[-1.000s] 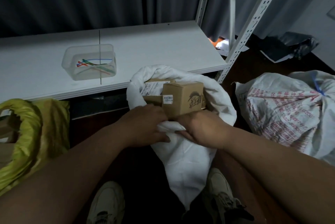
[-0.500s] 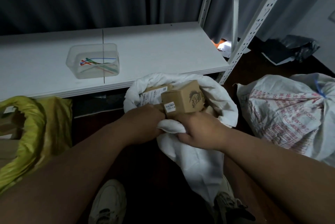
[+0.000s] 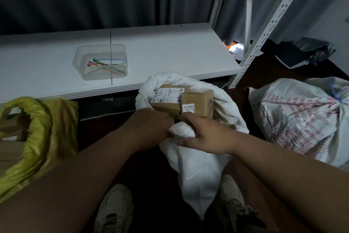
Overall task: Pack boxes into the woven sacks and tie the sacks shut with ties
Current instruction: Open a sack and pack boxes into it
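A white woven sack (image 3: 198,161) stands open between my feet, its mouth facing the shelf. Two brown cardboard boxes show in the mouth: a labelled box (image 3: 166,100) on the left and a smaller box (image 3: 199,103) with a barcode sticker on the right. My left hand (image 3: 151,129) grips the sack's near rim just below the boxes. My right hand (image 3: 204,134) pinches the bunched rim cloth beside it, fingers curled over the fold. A clear plastic tub (image 3: 100,61) on the white shelf holds several coloured ties.
The white shelf (image 3: 170,53) runs across in front, with metal uprights (image 3: 264,30) at its right end. A tied printed sack (image 3: 302,119) lies on the floor at right. A yellow sack (image 3: 34,138) with boxes stands at left. My shoes (image 3: 115,210) flank the white sack.
The small box has tipped back and sunk lower into the sack mouth. Both hands have gathered more of the near rim cloth between them.
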